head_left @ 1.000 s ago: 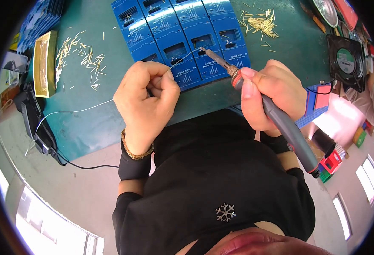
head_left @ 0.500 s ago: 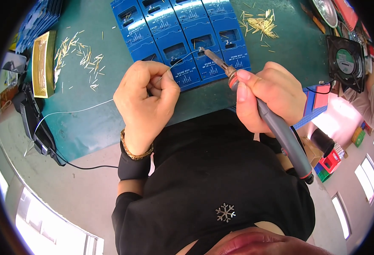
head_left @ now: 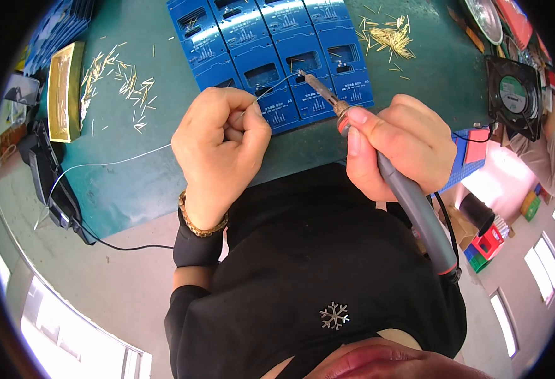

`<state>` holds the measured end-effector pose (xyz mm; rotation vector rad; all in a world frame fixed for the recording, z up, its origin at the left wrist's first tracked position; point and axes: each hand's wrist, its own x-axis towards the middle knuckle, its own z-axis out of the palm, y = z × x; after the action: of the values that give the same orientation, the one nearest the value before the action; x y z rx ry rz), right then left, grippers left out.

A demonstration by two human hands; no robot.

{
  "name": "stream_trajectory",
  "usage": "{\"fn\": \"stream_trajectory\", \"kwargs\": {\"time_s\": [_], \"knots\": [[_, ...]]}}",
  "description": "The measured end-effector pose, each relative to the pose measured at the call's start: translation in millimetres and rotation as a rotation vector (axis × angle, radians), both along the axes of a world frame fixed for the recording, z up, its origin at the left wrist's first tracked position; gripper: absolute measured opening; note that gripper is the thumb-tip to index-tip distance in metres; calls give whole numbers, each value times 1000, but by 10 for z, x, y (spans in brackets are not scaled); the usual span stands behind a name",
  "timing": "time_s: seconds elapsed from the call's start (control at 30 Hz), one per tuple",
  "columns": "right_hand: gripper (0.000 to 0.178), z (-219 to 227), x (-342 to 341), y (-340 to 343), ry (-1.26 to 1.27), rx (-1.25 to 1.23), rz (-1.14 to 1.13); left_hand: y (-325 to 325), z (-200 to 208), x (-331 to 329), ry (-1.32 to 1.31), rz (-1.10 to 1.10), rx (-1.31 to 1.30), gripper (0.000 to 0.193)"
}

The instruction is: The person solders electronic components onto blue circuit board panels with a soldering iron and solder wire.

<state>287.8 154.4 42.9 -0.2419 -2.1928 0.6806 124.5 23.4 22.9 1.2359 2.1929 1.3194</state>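
My right hand (head_left: 404, 146) is closed round the grey handle of a soldering iron (head_left: 410, 202). The iron's tip rests at the edge of a rectangular cutout in a panel of blue circuit boards (head_left: 274, 95). Between thumb and forefinger, my left hand (head_left: 220, 142) pinches thin solder wire (head_left: 277, 84). The wire's free end meets the iron's tip on the board, while its other end trails off to the left across the table. Thin brass-coloured pins lie in some of the cutouts.
Loose brass pins (head_left: 388, 38) lie right of the boards, with more (head_left: 132, 88) at left beside a gold open box (head_left: 64, 95). A black fan (head_left: 513, 95) stands at the right edge. Blue boards (head_left: 56, 31) are stacked far left. A black device (head_left: 53, 177) sits at the left table edge.
The soldering iron's rear end has swung slightly down and left in my right hand. My left hand has shifted a little right with the solder wire. The tip stays at nearly the same spot.
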Motion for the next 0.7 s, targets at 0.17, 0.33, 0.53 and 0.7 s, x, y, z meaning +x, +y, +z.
{"fn": "stream_trajectory", "kwargs": {"time_s": [0.17, 0.33, 0.53, 0.7], "knots": [[18, 5, -13, 57, -41, -33, 55, -4, -20, 1, 54, 0, -13, 13], [18, 9, 17, 51, 13, -85, -44, 1, 12, -2, 38, -2, 3, 13], [17, -9, 68, 25, 84, -193, -87, -25, -21, -17, 36, -30, 29, 14], [20, 75, 72, 17, -38, -113, -1, -18, -14, -25, 43, -38, 14, 14]]}}
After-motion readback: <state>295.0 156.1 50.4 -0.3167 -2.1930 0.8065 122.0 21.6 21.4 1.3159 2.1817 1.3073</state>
